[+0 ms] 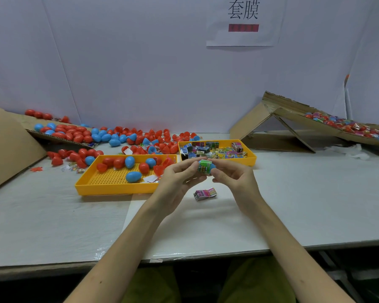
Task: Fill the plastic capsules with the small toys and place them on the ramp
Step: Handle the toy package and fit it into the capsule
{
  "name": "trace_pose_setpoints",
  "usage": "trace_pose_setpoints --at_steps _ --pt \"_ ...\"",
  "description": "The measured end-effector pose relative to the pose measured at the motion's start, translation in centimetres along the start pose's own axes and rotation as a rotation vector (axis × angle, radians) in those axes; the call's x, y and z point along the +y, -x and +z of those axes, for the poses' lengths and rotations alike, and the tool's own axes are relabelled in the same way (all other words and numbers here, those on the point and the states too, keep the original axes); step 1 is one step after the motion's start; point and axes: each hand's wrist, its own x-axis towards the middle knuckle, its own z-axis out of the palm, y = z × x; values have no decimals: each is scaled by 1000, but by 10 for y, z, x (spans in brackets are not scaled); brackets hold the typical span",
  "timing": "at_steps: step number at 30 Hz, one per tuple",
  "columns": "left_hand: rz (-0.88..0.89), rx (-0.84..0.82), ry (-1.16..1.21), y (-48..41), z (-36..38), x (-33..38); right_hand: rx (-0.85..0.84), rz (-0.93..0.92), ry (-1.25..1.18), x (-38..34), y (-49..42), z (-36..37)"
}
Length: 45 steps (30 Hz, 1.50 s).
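Both my hands meet above the table's middle around a blue capsule [206, 166] with a green printed sleeve on it. My left hand [179, 178] pinches it from the left, and my right hand [232, 178] pinches it from the right. A flat pink printed sleeve [205, 193] lies on the table just below my hands. A yellow tray [101, 186] holding red and blue capsules sits to the left. A second yellow tray [251, 159] behind my hands holds several printed sleeves. The cardboard ramp [298, 119] rises at the right, with wrapped capsules [346, 125] lying on it.
Loose red and blue capsules [118, 138] are piled along the back wall and on a cardboard slope [9, 145] at the left. A paper sign [243, 20] hangs on the wall. The table's front edge [184, 258] runs close to my lap.
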Motion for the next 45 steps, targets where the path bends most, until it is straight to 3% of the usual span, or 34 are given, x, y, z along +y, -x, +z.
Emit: trace_pose_setpoints --at_steps 12,25,34,37,41,45 --pt "-2 -32 -8 1 0 1 2 14 17 0 0 -3" --pt "108 103 -121 -3 -1 -3 66 3 19 4 -2 -3" --pt "89 36 -116 -4 -2 -7 103 7 31 0 -1 -2" --pt "144 103 -280 -7 -1 -12 109 27 18 1 -2 -3" --pt "349 156 -702 -9 0 -23 187 111 -108 1 -5 -5" --pt "352 -32 -1156 -7 -8 -34 226 256 -299 3 -8 -10"
